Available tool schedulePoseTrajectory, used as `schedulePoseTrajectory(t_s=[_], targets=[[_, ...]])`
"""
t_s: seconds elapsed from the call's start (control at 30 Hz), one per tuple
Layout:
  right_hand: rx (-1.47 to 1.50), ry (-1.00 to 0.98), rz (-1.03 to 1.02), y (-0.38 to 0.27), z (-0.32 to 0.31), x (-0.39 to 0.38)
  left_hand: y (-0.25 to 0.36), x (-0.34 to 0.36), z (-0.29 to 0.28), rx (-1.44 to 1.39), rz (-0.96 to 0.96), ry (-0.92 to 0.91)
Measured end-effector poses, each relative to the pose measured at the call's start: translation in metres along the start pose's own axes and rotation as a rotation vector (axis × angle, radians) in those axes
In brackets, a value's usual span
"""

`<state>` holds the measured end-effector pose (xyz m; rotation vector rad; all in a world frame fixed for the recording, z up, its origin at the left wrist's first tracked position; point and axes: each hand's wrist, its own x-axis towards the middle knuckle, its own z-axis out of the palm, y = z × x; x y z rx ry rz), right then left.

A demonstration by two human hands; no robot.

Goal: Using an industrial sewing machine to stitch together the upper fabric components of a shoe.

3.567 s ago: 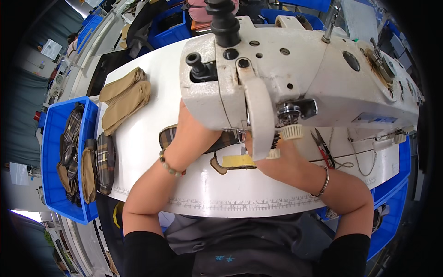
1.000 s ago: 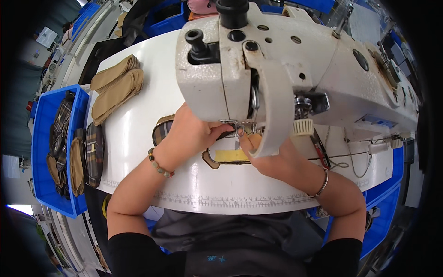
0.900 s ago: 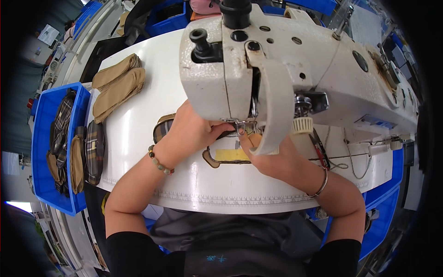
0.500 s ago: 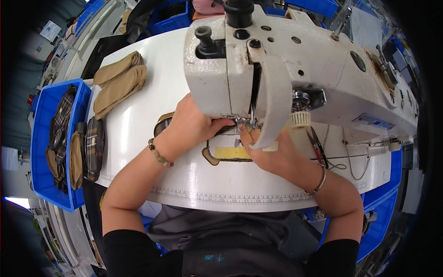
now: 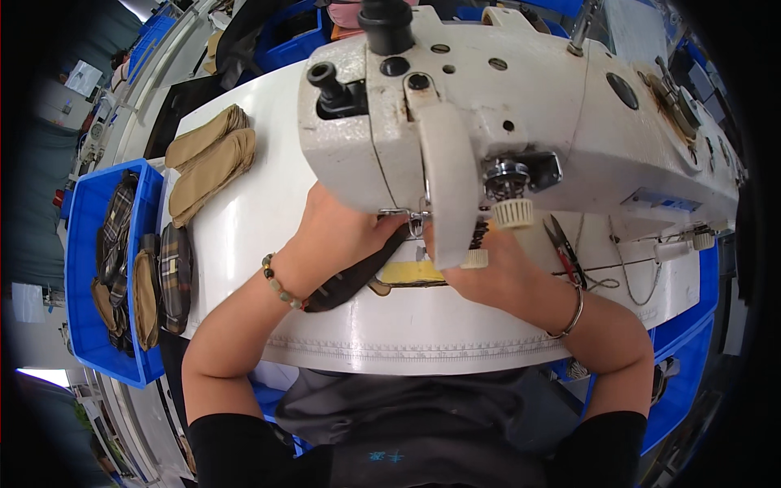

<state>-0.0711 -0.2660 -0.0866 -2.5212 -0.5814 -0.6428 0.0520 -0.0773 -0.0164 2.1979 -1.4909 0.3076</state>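
A white sewing machine [image 5: 561, 89] stands over the table, its presser foot [image 5: 416, 221] low at the work. A dark, elongated fabric piece [image 5: 358, 281] slants from the foot down toward my left wrist. My left hand [image 5: 338, 236], with a beaded bracelet, has thumb and fingers closed on this piece just left of the foot. My right hand [image 5: 488, 264], with a metal bangle, is right of the foot; the machine's white guard [image 5: 455, 187] hides most of its fingers. Between the hands, a yellow strip [image 5: 407, 272] lies on the machine bed near a small tan-edged part [image 5: 379, 288].
Stacked tan fabric pieces [image 5: 213, 159] lie at the far left. A blue bin [image 5: 150, 370] holds plaid and tan pieces, with a plaid piece [image 5: 175, 276] beside it. Black-and-red snips [image 5: 565, 252] and cords [image 5: 602, 283] lie on the right. A ruler strip [image 5: 390, 351] runs along the near edge.
The dark fabric piece has swung round toward me, now showing its dark face below my left hand. The machine appears slightly further left in view. Both hands stay close to the foot.
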Motion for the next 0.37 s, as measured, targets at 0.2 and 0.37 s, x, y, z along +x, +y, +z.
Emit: schedulePoseTrajectory(t_s=[0.2,0.37], targets=[[-0.275,-0.151,-0.18,-0.019,-0.01,0.008,0.003,-0.006,0.002,-0.049,-0.171,-0.057],[-0.19,-0.092,-0.268,-0.023,-0.012,0.01,-0.01,-0.019,0.012,-0.218,-0.265,-0.038]])
